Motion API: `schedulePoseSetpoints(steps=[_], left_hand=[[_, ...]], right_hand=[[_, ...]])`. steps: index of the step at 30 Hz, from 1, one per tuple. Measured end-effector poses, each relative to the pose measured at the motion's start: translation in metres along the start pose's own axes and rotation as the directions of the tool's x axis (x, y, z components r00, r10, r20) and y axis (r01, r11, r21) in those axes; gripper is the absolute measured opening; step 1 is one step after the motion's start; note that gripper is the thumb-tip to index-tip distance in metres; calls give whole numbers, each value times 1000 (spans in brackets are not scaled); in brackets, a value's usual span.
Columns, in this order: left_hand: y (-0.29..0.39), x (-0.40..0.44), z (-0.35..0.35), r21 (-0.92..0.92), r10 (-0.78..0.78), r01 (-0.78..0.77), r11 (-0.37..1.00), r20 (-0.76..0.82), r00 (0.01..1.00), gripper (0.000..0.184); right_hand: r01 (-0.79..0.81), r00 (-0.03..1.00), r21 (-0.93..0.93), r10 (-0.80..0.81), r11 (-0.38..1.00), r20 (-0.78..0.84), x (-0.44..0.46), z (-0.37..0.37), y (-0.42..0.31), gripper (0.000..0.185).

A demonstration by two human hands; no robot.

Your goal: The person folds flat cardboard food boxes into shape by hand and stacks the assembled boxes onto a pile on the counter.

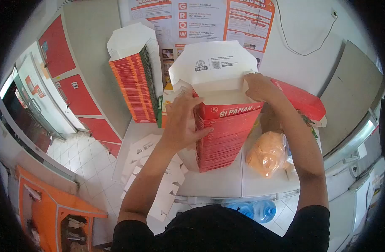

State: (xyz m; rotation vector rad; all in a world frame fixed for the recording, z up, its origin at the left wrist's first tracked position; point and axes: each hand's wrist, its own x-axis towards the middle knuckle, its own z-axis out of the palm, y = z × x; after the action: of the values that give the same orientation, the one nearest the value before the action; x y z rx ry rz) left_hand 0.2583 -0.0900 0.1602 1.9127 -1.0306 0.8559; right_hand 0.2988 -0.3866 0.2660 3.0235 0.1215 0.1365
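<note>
A tall stack of nested red boxes (pixel 224 140) stands in the middle of the white table, the top one open with its white lid (pixel 226 56) raised at the back. My left hand (pixel 182 119) is at the stack's upper left corner, thumb along the red side and fingers apart at the rim. At the right rim, my right hand (pixel 261 87) has its fingers closed on the top box's white side flap. Flat white unfolded cartons (pixel 158 180) lie at the table's left, partly under my left forearm.
Another tall stack of red boxes (pixel 133 86) stands at the back left. A plastic bag with orange contents (pixel 267 153) sits right of the middle stack, a red box (pixel 301 98) behind it. Water bottles (pixel 264 210) are below the table's front edge (pixel 243 195).
</note>
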Motion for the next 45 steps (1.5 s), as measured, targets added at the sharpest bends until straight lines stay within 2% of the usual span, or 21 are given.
schedulePoseSetpoints(steps=[7,8,11,13,15,17,19,20,23,25,26,27,29,31,33,35,36,38,39,43,45], left_hand=[[-12,-8,1,45,139,-137,990,-36,990,61],[-8,-6,-1,58,146,-144,988,-35,989,65],[8,-30,-1,75,-51,61,995,-128,990,79],[-10,-95,13,-121,-341,336,934,-20,940,93],[-18,-187,19,165,-544,519,839,298,784,101],[14,-256,18,717,-895,541,439,402,193,107],[21,-315,8,798,-876,437,415,480,-46,110],[19,-342,3,759,-858,458,464,514,17,108],[-11,-396,-11,598,-771,534,598,611,180,102],[-40,-416,-26,443,-687,608,659,683,247,94],[-51,-425,-31,396,-655,583,710,675,339,79],[-49,-407,-39,398,-707,647,650,630,323,59],[-79,-418,-40,335,-673,631,700,605,425,34],[-101,-419,-37,208,-667,662,720,470,578,21],[-91,-375,-43,237,-741,718,654,393,545,21],[-101,-359,-49,112,-856,986,122,515,47,20],[-97,-349,-53,-83,-842,997,5,538,49,20],[-77,-324,-64,-447,-814,863,-235,576,76,21],[-68,-311,-70,-507,-814,826,-244,570,109,21],[-40,-289,-85,-726,-818,657,-206,496,292,27],[-30,-286,-90,-767,-811,618,-173,467,353,28]], right_hand=[[54,998,48,-53,997,-22,-8,-5,-12,38],[98,995,-44,-100,994,-32,-5,3,-9,36],[220,972,-276,-233,936,-15,5,31,4,33],[299,950,-374,-311,878,29,10,38,9,32],[316,934,-368,-355,874,-43,7,37,11,33],[279,937,-326,-331,903,-114,-1,32,7,37],[198,952,-259,-248,945,-177,-6,25,-1,42],[102,961,-134,-132,986,-245,-3,30,-2,47],[112,975,-193,-145,975,-167,-6,11,-12,39],[16,986,-112,-35,994,-164,-7,1,-17,50],[7,971,-151,-42,988,-235,11,16,7,51],[-6,951,-187,-52,982,-305,22,27,16,52],[-149,834,170,216,974,-508,-27,-10,-35,45],[77,540,244,165,967,-826,-60,-7,-68,31],[290,526,340,148,894,-838,-112,-2,-125,20],[519,674,406,-67,752,-736,-155,33,-174,17],[622,724,530,-167,576,-669,-165,72,-199,23],[559,828,649,-375,515,-416,-176,141,-247,34],[488,852,740,-439,464,-286,-176,179,-268,41],[686,722,662,-396,304,-567,-176,238,-314,49],[630,750,772,-326,85,-576,-180,240,-327,47]])
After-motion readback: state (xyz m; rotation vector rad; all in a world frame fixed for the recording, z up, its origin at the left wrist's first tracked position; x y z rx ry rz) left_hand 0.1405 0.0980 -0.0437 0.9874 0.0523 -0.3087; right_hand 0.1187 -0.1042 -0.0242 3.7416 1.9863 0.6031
